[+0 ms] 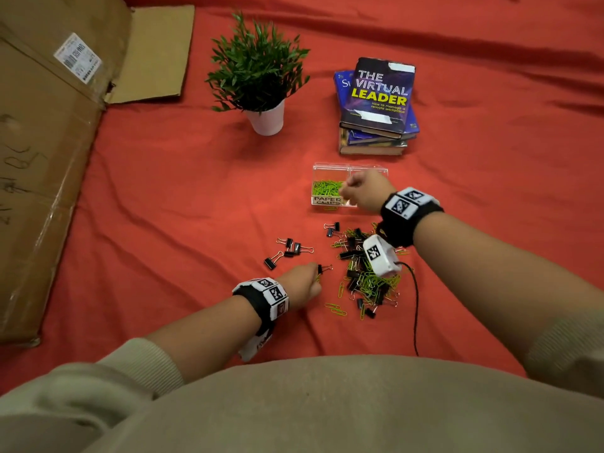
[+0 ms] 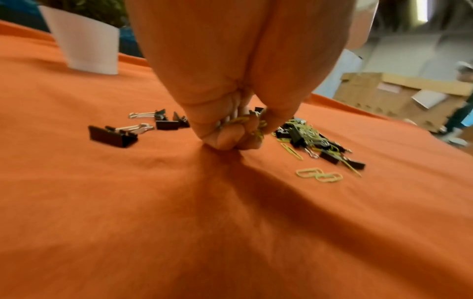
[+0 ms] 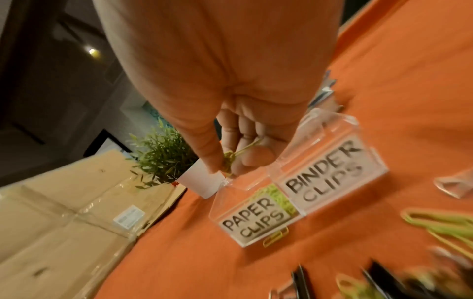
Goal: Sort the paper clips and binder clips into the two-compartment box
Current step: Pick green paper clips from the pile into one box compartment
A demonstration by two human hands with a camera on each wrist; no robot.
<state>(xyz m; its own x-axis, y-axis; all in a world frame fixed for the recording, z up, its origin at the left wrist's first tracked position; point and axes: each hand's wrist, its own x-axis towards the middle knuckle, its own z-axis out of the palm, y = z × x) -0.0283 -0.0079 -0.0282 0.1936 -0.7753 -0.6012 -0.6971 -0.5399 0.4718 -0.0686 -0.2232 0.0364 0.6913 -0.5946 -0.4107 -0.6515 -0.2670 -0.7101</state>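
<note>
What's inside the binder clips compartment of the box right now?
The right hand covers most of that compartment from above. Through its labelled front wall no binder clips show, but the inside cannot be fully seen. The paper clips compartment holds green paper clips.

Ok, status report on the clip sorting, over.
Right hand pinches green paper clips over the clear box, paper-clip side. Left hand grips more on the cloth. Binder clips unsorted. Nothing blocking.
</note>
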